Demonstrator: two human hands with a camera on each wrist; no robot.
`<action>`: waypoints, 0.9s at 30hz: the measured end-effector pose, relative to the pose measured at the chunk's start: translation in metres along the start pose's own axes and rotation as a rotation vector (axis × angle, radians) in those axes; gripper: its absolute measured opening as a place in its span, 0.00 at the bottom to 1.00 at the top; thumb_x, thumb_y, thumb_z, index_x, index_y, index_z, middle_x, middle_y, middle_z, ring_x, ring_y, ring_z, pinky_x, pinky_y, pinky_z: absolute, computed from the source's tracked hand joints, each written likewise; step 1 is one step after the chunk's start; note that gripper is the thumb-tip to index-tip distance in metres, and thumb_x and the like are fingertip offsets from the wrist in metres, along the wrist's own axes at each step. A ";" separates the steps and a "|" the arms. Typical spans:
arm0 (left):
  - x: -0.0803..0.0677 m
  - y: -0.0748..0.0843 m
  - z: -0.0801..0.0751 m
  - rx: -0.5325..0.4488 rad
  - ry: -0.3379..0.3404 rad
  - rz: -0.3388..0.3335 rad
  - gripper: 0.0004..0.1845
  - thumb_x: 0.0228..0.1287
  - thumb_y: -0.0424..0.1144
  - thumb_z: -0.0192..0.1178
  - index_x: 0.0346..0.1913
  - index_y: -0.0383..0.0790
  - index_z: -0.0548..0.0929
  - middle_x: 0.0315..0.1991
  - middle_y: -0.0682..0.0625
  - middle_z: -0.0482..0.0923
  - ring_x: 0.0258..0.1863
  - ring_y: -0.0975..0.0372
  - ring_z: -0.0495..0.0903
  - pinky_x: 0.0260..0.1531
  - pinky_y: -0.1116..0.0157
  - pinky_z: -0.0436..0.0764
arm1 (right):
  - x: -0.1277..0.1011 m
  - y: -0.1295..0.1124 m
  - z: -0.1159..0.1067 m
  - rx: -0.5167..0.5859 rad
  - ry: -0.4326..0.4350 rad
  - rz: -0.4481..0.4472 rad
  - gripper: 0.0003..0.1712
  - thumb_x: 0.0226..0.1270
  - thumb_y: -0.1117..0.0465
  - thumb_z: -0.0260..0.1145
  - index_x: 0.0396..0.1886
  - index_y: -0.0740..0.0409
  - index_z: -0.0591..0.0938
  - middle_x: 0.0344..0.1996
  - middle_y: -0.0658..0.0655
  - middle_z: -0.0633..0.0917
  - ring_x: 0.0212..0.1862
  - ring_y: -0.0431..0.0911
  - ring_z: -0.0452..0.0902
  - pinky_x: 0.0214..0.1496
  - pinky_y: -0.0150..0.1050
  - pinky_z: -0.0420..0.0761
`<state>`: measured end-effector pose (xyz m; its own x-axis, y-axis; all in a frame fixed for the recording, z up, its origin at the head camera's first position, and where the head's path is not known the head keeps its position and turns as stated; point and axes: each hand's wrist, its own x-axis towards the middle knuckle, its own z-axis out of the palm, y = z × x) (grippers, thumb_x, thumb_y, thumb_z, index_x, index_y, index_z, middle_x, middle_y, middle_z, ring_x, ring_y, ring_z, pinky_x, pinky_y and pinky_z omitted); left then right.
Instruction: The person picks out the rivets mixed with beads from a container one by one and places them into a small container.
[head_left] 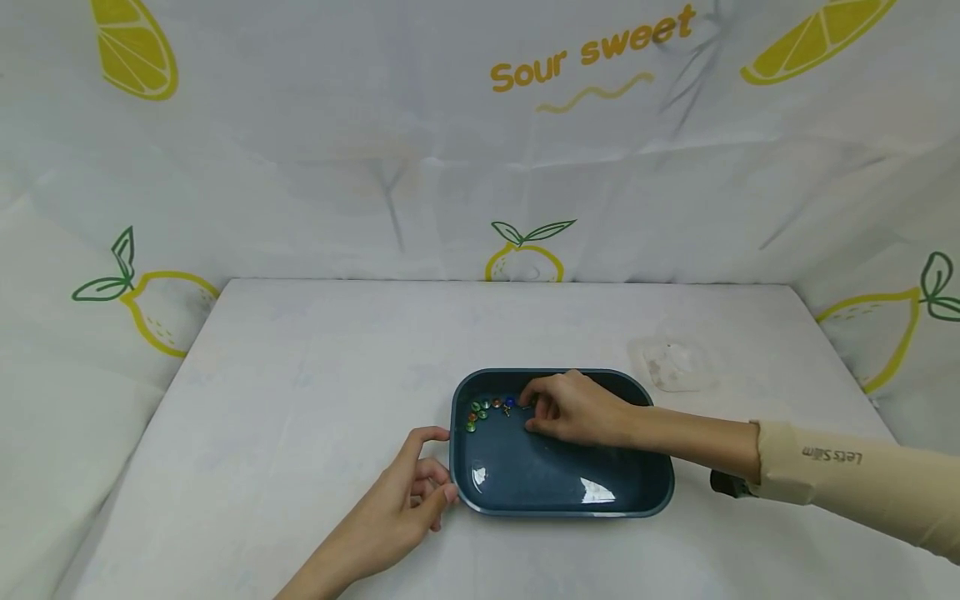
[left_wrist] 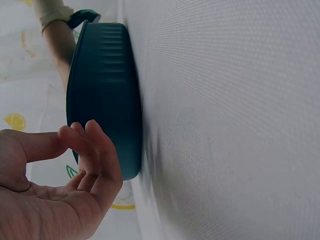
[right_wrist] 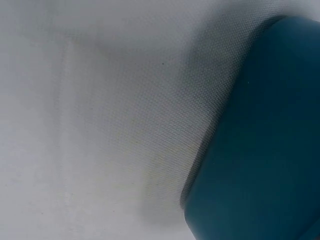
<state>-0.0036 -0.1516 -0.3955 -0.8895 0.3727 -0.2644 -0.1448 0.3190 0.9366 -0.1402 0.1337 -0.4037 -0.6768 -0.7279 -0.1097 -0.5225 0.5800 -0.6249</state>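
A dark teal tray (head_left: 562, 514) with rounded corners sits in front of me. Small round beads (head_left: 483, 404) in green, orange and blue lie in a curved row on its floor, toward the far left corner, with a tiny gold-coloured piece (head_left: 507, 411) near the blue one. My right hand (head_left: 573, 408) reaches in from the right, its curled fingers down at the row's right end; I cannot tell whether they pinch a bead. Loosely bent, my left hand (head_left: 405, 500) is at the tray's left side, fingertips by the rim. The right wrist view shows only tray wall (right_wrist: 260, 140) and cloth.
A transparent plastic container (head_left: 671, 367) stands behind the tray on the right. White cloth (head_left: 300, 367) covers the table, and a lemon-printed backdrop (head_left: 315, 150) hangs behind and at the sides. My right sleeve (head_left: 847, 475) and a black wrist device (head_left: 727, 483) extend past the tray's right side.
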 end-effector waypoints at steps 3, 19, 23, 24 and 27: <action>0.000 -0.001 0.000 0.001 0.000 0.010 0.33 0.81 0.36 0.61 0.80 0.39 0.58 0.42 0.42 0.84 0.28 0.65 0.81 0.32 0.69 0.82 | -0.002 0.001 0.000 -0.015 0.006 0.009 0.12 0.71 0.63 0.76 0.49 0.63 0.88 0.26 0.44 0.87 0.28 0.26 0.76 0.35 0.27 0.81; 0.000 0.000 0.001 -0.012 0.009 -0.006 0.32 0.81 0.35 0.61 0.79 0.41 0.59 0.42 0.42 0.84 0.28 0.64 0.82 0.33 0.68 0.84 | 0.000 0.000 0.005 -0.003 0.011 -0.036 0.05 0.73 0.62 0.75 0.43 0.57 0.89 0.25 0.44 0.85 0.27 0.27 0.74 0.33 0.27 0.79; 0.000 -0.001 0.001 -0.012 0.012 -0.009 0.32 0.81 0.35 0.61 0.79 0.41 0.59 0.42 0.42 0.84 0.28 0.64 0.82 0.33 0.68 0.84 | 0.000 0.000 0.005 -0.003 0.010 -0.042 0.02 0.72 0.63 0.75 0.41 0.56 0.89 0.25 0.44 0.85 0.28 0.28 0.74 0.33 0.27 0.79; 0.000 -0.001 0.001 -0.012 0.013 -0.011 0.32 0.81 0.35 0.61 0.79 0.41 0.59 0.42 0.42 0.84 0.28 0.64 0.82 0.33 0.68 0.84 | 0.000 0.001 0.005 -0.005 0.012 -0.044 0.02 0.72 0.63 0.75 0.40 0.55 0.89 0.25 0.44 0.85 0.27 0.28 0.74 0.33 0.28 0.79; 0.000 -0.001 0.001 -0.011 0.013 -0.014 0.32 0.81 0.35 0.61 0.79 0.41 0.59 0.42 0.42 0.84 0.28 0.64 0.82 0.33 0.68 0.84 | 0.000 0.001 0.005 -0.004 0.007 -0.033 0.02 0.71 0.64 0.75 0.37 0.53 0.89 0.24 0.43 0.84 0.27 0.28 0.75 0.33 0.28 0.79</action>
<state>-0.0033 -0.1509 -0.3964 -0.8931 0.3565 -0.2744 -0.1620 0.3143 0.9354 -0.1380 0.1323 -0.4078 -0.6630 -0.7440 -0.0833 -0.5466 0.5570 -0.6253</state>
